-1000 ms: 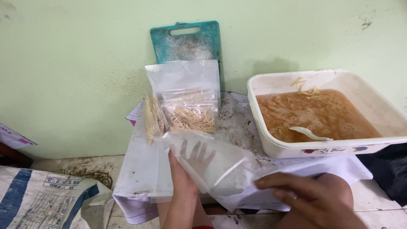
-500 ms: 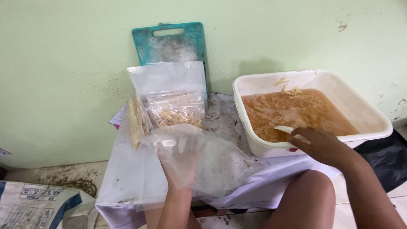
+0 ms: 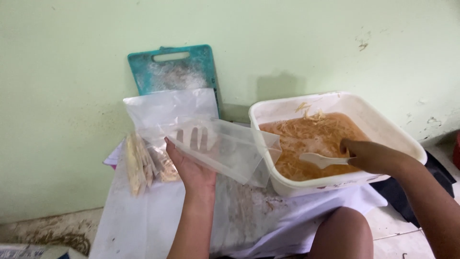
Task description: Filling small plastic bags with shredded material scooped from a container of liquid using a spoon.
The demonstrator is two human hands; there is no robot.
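Observation:
My left hand holds a clear plastic bag open, its mouth turned toward the white tub. The fingers show through the plastic. The tub holds brownish liquid with pale thin shreds. My right hand is inside the tub, gripping a white plastic spoon that lies over the shreds. Filled clear bags of shreds lean just left of my left hand.
A teal cutting board stands against the pale green wall. Clear empty bags lean on it. A stained white cloth covers the low surface. My knee is below the tub. Dark fabric lies at the right.
My left hand has lifted the bag and turned its open mouth toward the tub. My right hand went from the bag into the tub and took hold of the spoon. The camera shifted right.

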